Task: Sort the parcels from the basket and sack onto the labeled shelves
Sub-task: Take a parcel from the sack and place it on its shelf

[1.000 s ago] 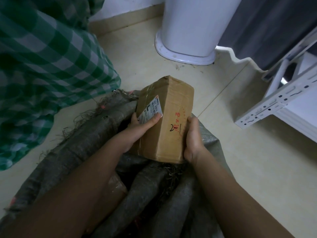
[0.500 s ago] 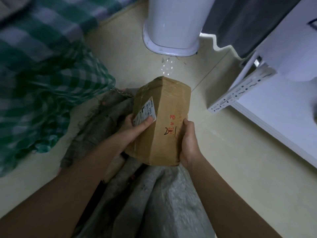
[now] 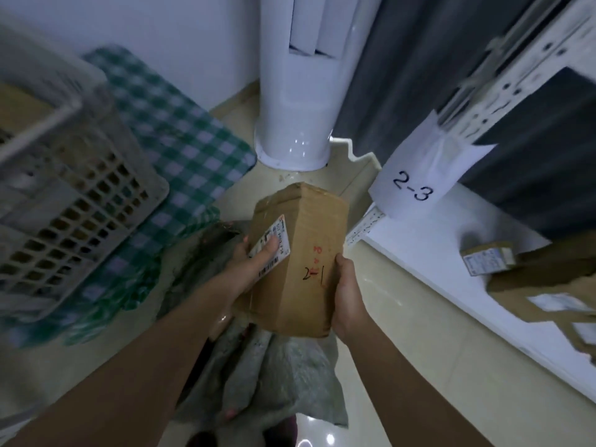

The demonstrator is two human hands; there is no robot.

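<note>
I hold a brown cardboard parcel [image 3: 303, 253] marked "2-1" in front of me, above the grey woven sack [image 3: 277, 379] on the floor. My left hand [image 3: 254, 266] grips its left side, the thumb across the white shipping label. My right hand [image 3: 346, 298] grips its right edge from below. A grey plastic basket [image 3: 64, 201] stands at the left with a parcel inside. On the right is the white shelf [image 3: 429, 262] with a paper label "2-3" [image 3: 416, 185], and several brown parcels [image 3: 529, 279] lie on it.
A green checked cloth [image 3: 174, 137] lies under the basket. A white floor-standing air conditioner [image 3: 300, 91] stands against the far wall, with a dark curtain [image 3: 406, 66] to its right. Beige floor tiles [image 3: 403, 366] run between the sack and the shelf.
The parcel has come up out of the sack, held in both hands. My view has risen, and the basket, the "2-3" label and the parcels on the shelf have come into sight.
</note>
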